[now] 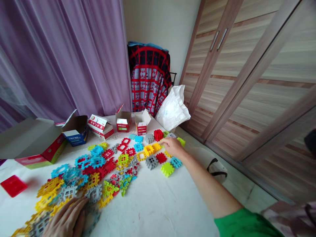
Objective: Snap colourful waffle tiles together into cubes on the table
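My left hand (67, 219) lies over the near end of a loose pile of plastic interlocking building pieces, its fingers stretched out. Grey window-shaped pieces (93, 193) and yellow pieces (46, 200) are beside its fingertips. Farther off, my right hand (172, 146) reaches across the table with its fingers closed at the right end of a yellow building piece (156, 146); the fingertips are partly hidden. Around it stand small groups sorted by colour: a red stack (158, 135), a grey stack (151, 162), a lime green piece (167, 169) and a blue piece (175, 162).
Open cardboard boxes line the back of the white table (153, 204), among them a blue box (75, 131) and a large box (41, 154). A red plastic piece (13, 186) lies at the left. A white bag (172, 108) stands behind the right end.
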Demonstrator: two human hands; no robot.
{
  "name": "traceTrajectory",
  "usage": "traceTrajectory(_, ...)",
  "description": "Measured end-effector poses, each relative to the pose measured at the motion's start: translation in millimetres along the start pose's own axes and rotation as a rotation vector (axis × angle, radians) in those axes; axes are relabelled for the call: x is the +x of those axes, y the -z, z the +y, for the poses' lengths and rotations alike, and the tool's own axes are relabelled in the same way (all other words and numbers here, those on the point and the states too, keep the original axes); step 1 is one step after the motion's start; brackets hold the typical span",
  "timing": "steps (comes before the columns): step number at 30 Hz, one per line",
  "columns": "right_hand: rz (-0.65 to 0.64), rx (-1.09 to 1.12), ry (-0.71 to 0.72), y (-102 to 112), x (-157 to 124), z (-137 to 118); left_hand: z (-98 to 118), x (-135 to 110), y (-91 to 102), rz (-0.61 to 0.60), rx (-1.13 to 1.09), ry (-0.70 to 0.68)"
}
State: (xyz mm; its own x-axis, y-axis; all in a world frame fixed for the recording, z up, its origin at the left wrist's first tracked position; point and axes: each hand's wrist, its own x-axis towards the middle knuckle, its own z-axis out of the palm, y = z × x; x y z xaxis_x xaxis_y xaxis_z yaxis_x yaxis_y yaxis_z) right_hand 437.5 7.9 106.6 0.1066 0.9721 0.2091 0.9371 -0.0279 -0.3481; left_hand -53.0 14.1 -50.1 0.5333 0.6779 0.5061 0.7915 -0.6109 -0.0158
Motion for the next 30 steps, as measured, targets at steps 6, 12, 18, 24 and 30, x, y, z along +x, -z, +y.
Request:
traceTrajectory(6, 0.191, 0.467, 0.188, -100, -92, -82, 8, 13, 7.7, 0.046, 0.020, -0.023)
traceTrajectory(12, 0.244, 0.503, 0.107, -143, -106, -100, 16, 20, 17.4, 0.107, 0.067, -0.053)
traceTrajectory(18, 0.206, 0.395, 0.010, -147, -99, -96, 30, 24, 27.5, 0.075, 0.050, 0.019)
traceTrajectory(24, 0.182, 0.318, -0.016, -145, -101, -103, 62, 22, 39.0, -0.002, 0.165, 0.149)
traceTrajectory(30, 0.178, 0.293, -0.042, -142, -103, -104, 77, 20, 40.7, -0.082, 0.161, 0.226)
